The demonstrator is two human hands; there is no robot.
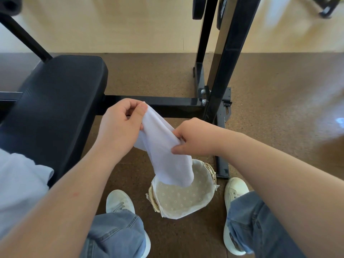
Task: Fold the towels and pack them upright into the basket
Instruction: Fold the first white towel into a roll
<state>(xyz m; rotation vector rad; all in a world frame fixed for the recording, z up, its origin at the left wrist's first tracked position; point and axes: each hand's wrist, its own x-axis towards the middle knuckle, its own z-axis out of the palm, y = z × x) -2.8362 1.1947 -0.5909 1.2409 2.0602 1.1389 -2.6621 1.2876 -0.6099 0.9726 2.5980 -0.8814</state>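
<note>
A white towel (pixel 163 146) hangs bunched in the air between both hands. My left hand (pixel 121 125) pinches its upper corner between thumb and fingers. My right hand (pixel 193 138) grips the towel's middle from the right side. The towel's loose lower end dangles over the far rim of a round woven basket (pixel 154 200) with a dotted beige cloth lining, which stands on the floor between my feet. Nothing else shows inside the basket. More pale cloth (pixel 20 183) lies on the bench at the left edge.
A black padded bench (pixel 55 103) fills the left side. Its black metal frame (pixel 219 71) rises just behind and right of the basket, with a floor bar (pixel 154 105) behind my hands. My white shoes (pixel 119 202) flank the basket on brown carpet.
</note>
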